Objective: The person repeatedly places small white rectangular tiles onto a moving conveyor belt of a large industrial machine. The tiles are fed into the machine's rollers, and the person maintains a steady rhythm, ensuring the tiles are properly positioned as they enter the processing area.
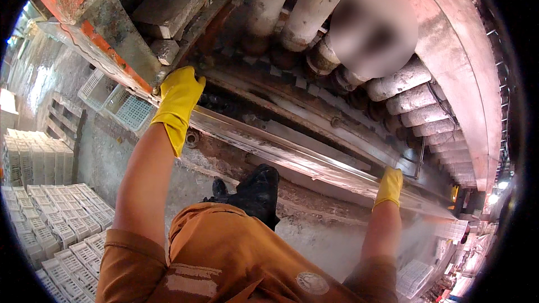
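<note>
My left hand, in a yellow rubber glove, grips the upper end of a long metal rail that runs diagonally along the edge of a big rusty machine. My right hand, also in a yellow glove, rests on the same rail lower to the right, fingers curled over it. My orange sleeves and knee fill the lower middle. A black boot stands on the concrete ledge just below the rail.
Thick pale rollers curve in a row inside the machine's arched red frame. Concrete blocks lie at the top. Stacks of white plastic crates stand far below on the left, and more crates at lower right.
</note>
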### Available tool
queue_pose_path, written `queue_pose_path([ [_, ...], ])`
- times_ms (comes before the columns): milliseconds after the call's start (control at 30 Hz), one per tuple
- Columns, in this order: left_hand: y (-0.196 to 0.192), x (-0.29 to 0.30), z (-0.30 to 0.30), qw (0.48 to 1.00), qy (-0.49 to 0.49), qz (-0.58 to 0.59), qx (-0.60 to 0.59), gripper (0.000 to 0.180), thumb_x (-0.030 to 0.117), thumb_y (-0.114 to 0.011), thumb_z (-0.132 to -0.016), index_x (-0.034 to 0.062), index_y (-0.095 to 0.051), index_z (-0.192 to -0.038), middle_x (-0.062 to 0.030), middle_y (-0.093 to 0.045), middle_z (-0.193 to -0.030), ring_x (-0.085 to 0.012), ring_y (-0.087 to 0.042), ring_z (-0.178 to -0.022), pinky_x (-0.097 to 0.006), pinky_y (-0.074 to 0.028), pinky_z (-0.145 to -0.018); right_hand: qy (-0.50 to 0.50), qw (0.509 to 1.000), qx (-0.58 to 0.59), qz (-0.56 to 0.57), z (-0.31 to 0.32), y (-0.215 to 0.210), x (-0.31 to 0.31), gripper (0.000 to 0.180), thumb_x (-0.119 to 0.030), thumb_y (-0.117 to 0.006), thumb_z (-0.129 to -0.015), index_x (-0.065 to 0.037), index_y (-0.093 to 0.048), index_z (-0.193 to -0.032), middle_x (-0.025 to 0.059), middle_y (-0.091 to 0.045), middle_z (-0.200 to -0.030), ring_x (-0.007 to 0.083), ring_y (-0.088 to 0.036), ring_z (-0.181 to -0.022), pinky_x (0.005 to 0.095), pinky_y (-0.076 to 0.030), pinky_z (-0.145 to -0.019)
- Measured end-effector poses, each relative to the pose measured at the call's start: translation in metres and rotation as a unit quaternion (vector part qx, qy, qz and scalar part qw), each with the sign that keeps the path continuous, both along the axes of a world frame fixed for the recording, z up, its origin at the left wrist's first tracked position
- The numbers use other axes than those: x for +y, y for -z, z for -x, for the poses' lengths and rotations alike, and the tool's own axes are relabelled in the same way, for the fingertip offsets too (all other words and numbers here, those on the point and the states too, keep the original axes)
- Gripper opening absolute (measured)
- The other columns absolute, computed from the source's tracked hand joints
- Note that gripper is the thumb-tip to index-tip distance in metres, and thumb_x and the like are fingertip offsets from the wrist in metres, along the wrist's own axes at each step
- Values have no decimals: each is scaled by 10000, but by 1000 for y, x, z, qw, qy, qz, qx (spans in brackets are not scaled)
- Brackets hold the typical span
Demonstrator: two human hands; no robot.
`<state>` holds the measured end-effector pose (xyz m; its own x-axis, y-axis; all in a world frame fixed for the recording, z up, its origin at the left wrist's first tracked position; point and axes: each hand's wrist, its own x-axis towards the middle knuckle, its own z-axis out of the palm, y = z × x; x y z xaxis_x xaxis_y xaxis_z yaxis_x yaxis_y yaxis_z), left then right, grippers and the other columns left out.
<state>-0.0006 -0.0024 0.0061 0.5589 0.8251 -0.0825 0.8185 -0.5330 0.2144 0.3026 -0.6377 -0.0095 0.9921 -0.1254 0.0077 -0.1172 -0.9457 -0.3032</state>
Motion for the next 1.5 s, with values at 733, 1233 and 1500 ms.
queue_pose_path([
  [733, 16, 9, 1, 999, -3, -30, -15, 469, 467, -693, -893, 75, -714, -1149, -176, -717, -1200, -366, -672, -1134, -479, -528, -959, 80, 986, 16, -144, 31, -37, 57, 459, -369, -605, -1005, 85, -586, -1065, 192, -640, -924, 284, -663, -685, 397, -573, -550],
  [1233, 17, 5, 2, 998, 4, -58, -30, 447, 471, -709, -870, 80, -729, -1086, -180, -736, -1121, -383, -689, -1072, -494, -534, -917, 67, 978, 3, -198, 39, -35, 51, 424, -346, -574, -932, 75, -606, -975, 200, -652, -815, 300, -648, -672, 438, -499, -673],
  [1500, 22, 9, 2, 998, 14, -57, -31, 444, 468, -704, -872, 73, -731, -1075, -187, -739, -1098, -387, -692, -1053, -495, -536, -907, 52, 981, -8, -187, 37, -31, 49, 405, -320, -594, -947, 81, -606, -998, 179, -642, -846, 280, -627, -649, 413, -518, -608],
])
